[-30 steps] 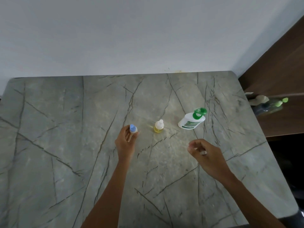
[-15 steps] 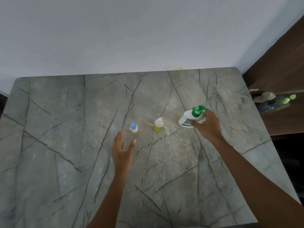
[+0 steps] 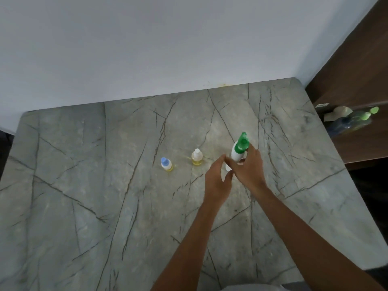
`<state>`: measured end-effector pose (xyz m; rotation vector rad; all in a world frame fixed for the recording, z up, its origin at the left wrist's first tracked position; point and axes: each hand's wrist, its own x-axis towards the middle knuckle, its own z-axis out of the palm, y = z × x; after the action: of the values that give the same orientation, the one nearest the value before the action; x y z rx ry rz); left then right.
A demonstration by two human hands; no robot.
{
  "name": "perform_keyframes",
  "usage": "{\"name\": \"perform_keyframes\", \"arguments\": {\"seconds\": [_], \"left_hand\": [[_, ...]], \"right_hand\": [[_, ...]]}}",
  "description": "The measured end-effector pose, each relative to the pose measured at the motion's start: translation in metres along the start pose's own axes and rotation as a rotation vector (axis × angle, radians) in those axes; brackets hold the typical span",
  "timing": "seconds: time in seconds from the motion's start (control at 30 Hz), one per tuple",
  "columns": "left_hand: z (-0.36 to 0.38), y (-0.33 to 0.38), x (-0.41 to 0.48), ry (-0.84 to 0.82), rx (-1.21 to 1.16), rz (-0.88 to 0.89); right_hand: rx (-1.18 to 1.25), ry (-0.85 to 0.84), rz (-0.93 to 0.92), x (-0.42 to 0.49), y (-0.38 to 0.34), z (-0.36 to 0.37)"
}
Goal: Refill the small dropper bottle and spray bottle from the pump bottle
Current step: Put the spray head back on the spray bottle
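Observation:
A white pump bottle (image 3: 236, 152) with a green pump head stands right of centre on the marble table (image 3: 84, 185). My right hand (image 3: 248, 169) grips its body from the right. My left hand (image 3: 217, 179) is just left of the bottle's base, fingers relaxed and reaching toward it; whether it touches is unclear. A small bottle with a white tip and yellow liquid (image 3: 197, 157) stands left of the pump bottle. Further left stands a small blue-capped bottle (image 3: 166, 164) with yellowish liquid. The pump bottle's lower part is hidden by my hands.
A white wall runs along the table's far edge. To the right a dark wooden shelf (image 3: 357, 143) holds a bottle with a green top (image 3: 354, 120) lying on it.
My right hand went to the lying pump bottle, took hold and stood it upright. My left hand let go of the blue-capped bottle and moved right to the pump bottle.

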<state>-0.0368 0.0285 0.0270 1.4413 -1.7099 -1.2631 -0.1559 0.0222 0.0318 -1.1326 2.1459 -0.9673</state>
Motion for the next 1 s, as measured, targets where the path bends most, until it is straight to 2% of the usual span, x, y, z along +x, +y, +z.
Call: {"name": "perform_keyframes", "arguments": {"seconds": [0.1,0.17,0.33,0.47,0.57,0.7,0.87,1.0], "left_hand": [[0.008,0.002,0.013,-0.006,-0.008,0.034],[0.010,-0.001,0.018,-0.009,-0.006,0.058],[0.012,-0.019,0.036,0.034,0.093,0.112],[0.008,-0.020,0.048,-0.003,0.155,0.132],[0.010,-0.023,0.046,0.027,0.152,0.122],[0.015,-0.022,0.045,0.092,0.056,-0.036],[0.019,-0.019,0.049,0.153,0.067,-0.032],[0.024,-0.020,0.053,0.169,0.038,-0.047]], "right_hand": [[0.133,-0.093,0.049,-0.001,0.002,-0.014],[0.123,-0.177,0.053,0.002,0.007,-0.024],[-0.027,-0.230,-0.043,0.028,0.021,-0.042],[-0.097,-0.316,-0.120,0.050,0.025,-0.043],[-0.150,-0.284,-0.189,0.058,0.027,-0.036],[-0.100,-0.248,-0.232,0.060,0.024,-0.029],[-0.082,-0.205,-0.319,0.058,0.023,-0.028],[-0.046,-0.195,-0.305,0.057,0.022,-0.030]]}}
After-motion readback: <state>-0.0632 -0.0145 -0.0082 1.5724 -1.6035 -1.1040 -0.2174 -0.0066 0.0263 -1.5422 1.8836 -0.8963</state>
